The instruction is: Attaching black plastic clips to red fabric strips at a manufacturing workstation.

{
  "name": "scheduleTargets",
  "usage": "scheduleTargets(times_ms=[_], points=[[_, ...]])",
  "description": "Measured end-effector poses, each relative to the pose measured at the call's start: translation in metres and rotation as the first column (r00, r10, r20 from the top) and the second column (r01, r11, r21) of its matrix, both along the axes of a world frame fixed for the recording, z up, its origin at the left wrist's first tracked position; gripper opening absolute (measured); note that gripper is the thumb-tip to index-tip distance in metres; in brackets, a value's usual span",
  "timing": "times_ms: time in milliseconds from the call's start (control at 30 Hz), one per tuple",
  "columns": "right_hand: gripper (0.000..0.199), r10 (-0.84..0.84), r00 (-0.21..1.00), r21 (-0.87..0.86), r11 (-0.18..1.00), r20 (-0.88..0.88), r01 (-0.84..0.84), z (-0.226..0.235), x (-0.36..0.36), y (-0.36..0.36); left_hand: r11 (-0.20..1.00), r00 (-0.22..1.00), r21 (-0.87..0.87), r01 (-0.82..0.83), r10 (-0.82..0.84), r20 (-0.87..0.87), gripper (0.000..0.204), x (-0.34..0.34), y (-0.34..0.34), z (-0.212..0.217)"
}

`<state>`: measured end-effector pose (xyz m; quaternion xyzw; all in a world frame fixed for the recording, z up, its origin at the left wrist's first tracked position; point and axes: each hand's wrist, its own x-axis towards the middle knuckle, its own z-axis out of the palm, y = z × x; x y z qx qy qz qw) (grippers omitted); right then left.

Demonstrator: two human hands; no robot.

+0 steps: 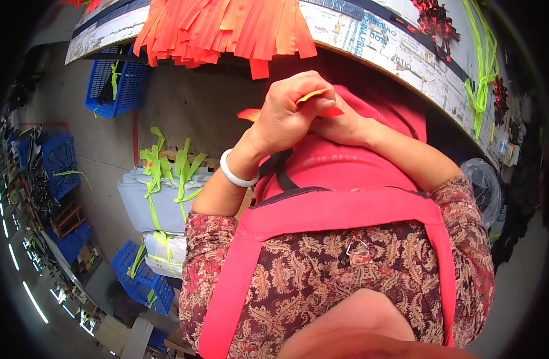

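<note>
Some orange ribbon [249,114] is clenched in the left hand's [283,113] grip, just off the near edge of the surface [110,35], beside hanging strips [226,30]; the right hand's [346,127] grip, partly hidden, I cannot tell.

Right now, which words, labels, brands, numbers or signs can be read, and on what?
White table: blue printed letters, partly readable; I do not copy printed words.
Red apron: pale line of print, too blurred to read surely.
Elsewhere: I can read none.
</note>
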<state>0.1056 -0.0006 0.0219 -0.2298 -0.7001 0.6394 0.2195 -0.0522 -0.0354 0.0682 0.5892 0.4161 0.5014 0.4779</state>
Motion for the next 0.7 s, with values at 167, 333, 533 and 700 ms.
scheduleTargets(times_ms=[167, 333, 533, 700], points=[[0.027, 0.041, 0.992, -0.023, 0.999, 0.117, -0.038, 0.068, -0.018, 0.04, 0.885, 0.83, -0.332, -0.327, 0.437, 0.346, 0.013, -0.049, 0.005, 0.039], [0.04, -0.154, 0.986, -0.028, 0.987, 0.063, 0.156, 0.158, -0.062, 0.159, 0.888, 0.865, -0.346, -0.304, 0.409, 0.291, 0.012, -0.062, -0.001, 0.069], [0.039, -0.35, 0.937, 0.262, 0.906, 0.019, 0.333, 0.148, -0.063, 0.156, 0.869, 0.848, -0.492, 0.049, 0.224, 0.481, 0.011, -0.053, 0.003, 0.05], [0.019, 0.113, 0.983, 0.207, 0.968, 0.142, -0.141, 0.085, -0.05, 0.095, 0.792, 0.824, -0.563, 0.234, 0.146, 0.548, 0.015, -0.042, 0.003, 0.011]])
